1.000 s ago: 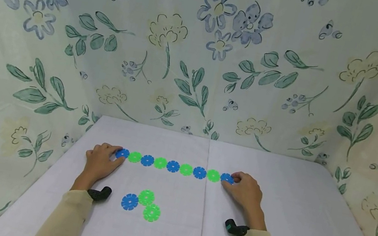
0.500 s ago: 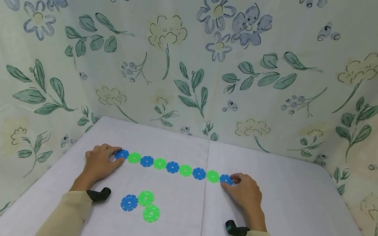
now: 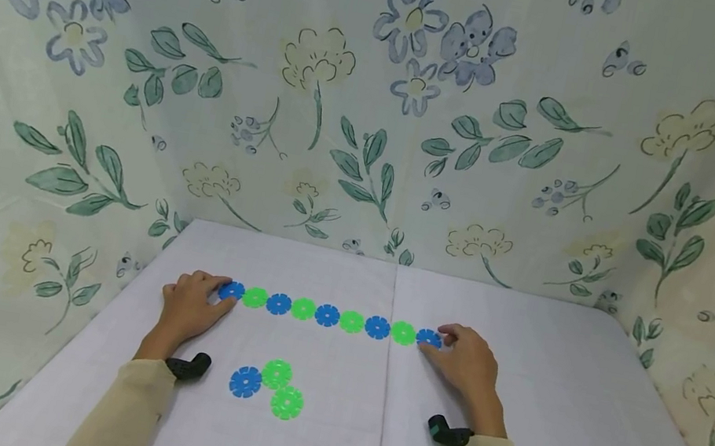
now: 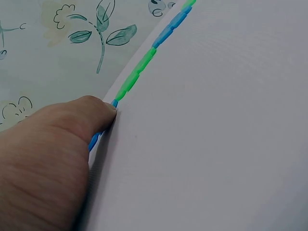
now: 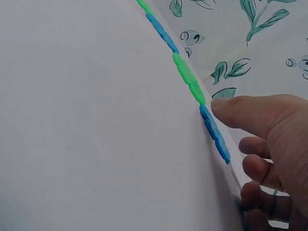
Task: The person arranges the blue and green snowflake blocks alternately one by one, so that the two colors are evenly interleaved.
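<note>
A straight row of alternating blue and green notched plastic discs lies edge to edge on the white cloth. My left hand [image 3: 190, 309] pinches the leftmost blue disc [image 3: 232, 291] between thumb and index finger. In the left wrist view the thumb [image 4: 91, 113] partly hides that disc. At the other end, my right hand [image 3: 467, 364] surrounds the rightmost blue disc [image 3: 427, 338] with thumb and index finger spread. A small gap shows between the index finger and that disc. The right wrist view shows this blue disc [image 5: 215, 134] uncovered, beside the loosely bent fingers [image 5: 255, 166].
Nearer the person lie three loose discs: a blue disc [image 3: 246, 382], a green disc [image 3: 276, 374] and another green disc [image 3: 287, 403]. White cloth [image 3: 581, 422] covers the table, with a crease right of the middle. A floral curtain [image 3: 374, 130] surrounds the back and sides.
My right hand has shifted very slightly right, and its fingers have eased off the rightmost blue disc. The left hand and the loose discs stay where they were.
</note>
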A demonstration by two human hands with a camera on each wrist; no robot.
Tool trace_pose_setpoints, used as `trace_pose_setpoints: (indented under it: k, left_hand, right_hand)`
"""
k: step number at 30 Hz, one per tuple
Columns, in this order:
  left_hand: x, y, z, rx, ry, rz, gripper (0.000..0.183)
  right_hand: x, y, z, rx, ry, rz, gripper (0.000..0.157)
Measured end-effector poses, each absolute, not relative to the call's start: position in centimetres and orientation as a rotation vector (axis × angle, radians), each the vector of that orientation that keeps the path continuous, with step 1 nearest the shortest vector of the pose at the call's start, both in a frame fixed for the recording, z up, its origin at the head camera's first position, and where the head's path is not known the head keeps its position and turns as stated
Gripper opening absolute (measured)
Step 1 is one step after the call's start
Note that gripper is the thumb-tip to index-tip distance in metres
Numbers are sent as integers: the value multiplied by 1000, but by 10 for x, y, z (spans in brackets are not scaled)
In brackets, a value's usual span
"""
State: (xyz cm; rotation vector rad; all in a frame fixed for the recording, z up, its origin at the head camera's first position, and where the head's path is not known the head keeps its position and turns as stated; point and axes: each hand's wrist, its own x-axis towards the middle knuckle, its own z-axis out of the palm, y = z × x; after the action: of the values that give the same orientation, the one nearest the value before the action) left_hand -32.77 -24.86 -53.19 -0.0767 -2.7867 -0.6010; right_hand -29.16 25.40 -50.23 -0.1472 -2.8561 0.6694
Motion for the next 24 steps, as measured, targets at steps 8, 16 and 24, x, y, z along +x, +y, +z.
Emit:
trace_pose_setpoints:
  k: [8, 16, 24]
  left_hand:
    - [-327, -247, -531, -74, -2788, -605, 52]
    - [-326, -244, -528, -82, -2776, -599, 52]
    - [-325, -245, -527, -84, -2766, -597, 51]
  right_hand:
    - [-290, 253, -495, -145, -2814, 657, 47]
    - [-288, 250, -485, -136, -2775, 663, 45]
    - [-285, 241, -470, -127, -2732, 686, 45]
